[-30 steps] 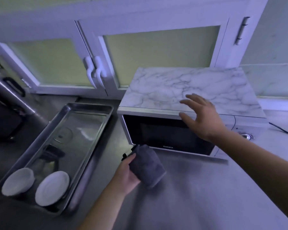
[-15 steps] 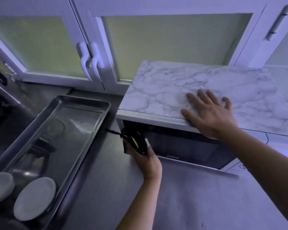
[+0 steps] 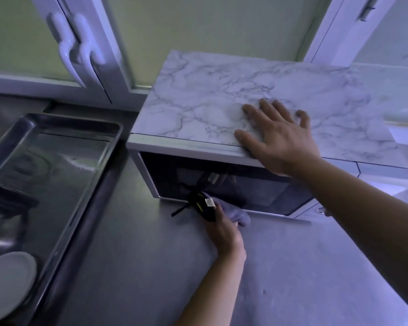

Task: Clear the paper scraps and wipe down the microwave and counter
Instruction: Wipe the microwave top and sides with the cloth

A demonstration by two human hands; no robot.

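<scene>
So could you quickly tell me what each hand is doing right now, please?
Left hand: closed on the cloth, at the microwave door's lower edge.
Right hand: open, flat on the microwave top, holding nothing.

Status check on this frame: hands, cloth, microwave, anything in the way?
Left hand grips grey cloth at bottom edge of microwave door. Right hand flat on its marble-patterned top. Counter in front clear; no paper scraps visible.

Marble-look top, shiny steel, soft cloth.
My microwave [image 3: 257, 184] has a smooth marble-patterned top and glossy dark door; the counter [image 3: 292, 267] looks brushed metal, the tray [image 3: 64, 147] mirror-bright steel, the cloth [image 3: 236, 214] soft grey fabric.
</scene>
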